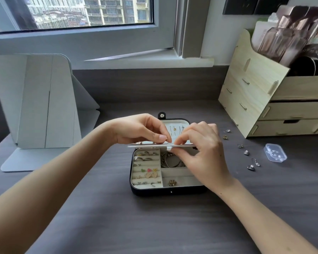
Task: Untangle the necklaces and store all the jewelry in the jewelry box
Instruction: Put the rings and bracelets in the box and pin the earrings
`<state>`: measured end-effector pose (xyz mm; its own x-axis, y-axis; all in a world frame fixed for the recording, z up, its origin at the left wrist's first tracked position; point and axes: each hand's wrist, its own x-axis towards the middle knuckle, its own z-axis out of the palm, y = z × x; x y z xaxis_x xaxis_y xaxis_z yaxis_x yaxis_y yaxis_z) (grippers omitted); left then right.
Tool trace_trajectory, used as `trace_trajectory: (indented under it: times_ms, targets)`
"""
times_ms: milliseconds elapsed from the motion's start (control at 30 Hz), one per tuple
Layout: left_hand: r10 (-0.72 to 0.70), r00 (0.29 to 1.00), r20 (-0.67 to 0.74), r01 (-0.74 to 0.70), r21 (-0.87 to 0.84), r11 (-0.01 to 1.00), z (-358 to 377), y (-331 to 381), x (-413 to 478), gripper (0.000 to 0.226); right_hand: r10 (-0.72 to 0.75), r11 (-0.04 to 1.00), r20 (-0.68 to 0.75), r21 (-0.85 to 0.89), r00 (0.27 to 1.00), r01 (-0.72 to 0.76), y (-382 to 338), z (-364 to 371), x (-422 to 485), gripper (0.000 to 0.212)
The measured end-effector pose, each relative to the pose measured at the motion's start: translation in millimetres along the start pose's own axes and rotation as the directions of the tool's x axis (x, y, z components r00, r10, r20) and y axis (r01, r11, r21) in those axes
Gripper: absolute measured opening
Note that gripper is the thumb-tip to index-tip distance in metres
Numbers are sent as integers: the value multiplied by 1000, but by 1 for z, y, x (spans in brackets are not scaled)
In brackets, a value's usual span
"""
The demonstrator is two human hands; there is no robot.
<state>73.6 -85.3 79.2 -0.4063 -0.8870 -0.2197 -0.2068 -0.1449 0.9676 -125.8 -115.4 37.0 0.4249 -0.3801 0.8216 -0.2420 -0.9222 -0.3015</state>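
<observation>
While the black box point(149, 191) sits open in the middle of a dark desk point(154, 226), two bare hands meet just above it. Between them is a thin white panel point(147, 145), held level over the far half of the tray. The left hand point(138, 129), fingers curled, pinches a tiny gold earring point(166, 139) against the panel's top with thumb and forefinger; whether its post is already through the panel is too small to tell. The right hand point(202, 149), also curled, pinches the panel's near edge beside a small white tab point(169, 148). Behind the hands the lid point(174, 123) stands open with thin chains on its pale lining. In the tray, padded rows on the left hold rings point(145, 159) and small coloured studs point(148, 170), and a compartment on the right holds bangles point(170, 160). To the right of the box, loose earrings point(246, 152) lie scattered on the desk near a clear plastic case point(275, 153). A pale wooden organiser point(255, 99) stands at far right, and a grey folding stand point(35, 107) at left.
</observation>
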Motion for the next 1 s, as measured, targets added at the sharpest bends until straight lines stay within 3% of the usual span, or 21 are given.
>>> trace_trajectory:
  times_ms: [200, 1000]
  targets:
    - [-33, 999, -3, 33, -73, 997, 1, 3, 0, 15, 2, 1000, 0, -3, 1000, -2, 0, 0, 0, 26]
    - [-9, 1000, 18, 8, 42, 999, -2, 5, 4, 10, -1, 1000, -6, 4, 1000, 1, -1, 0, 0, 26]
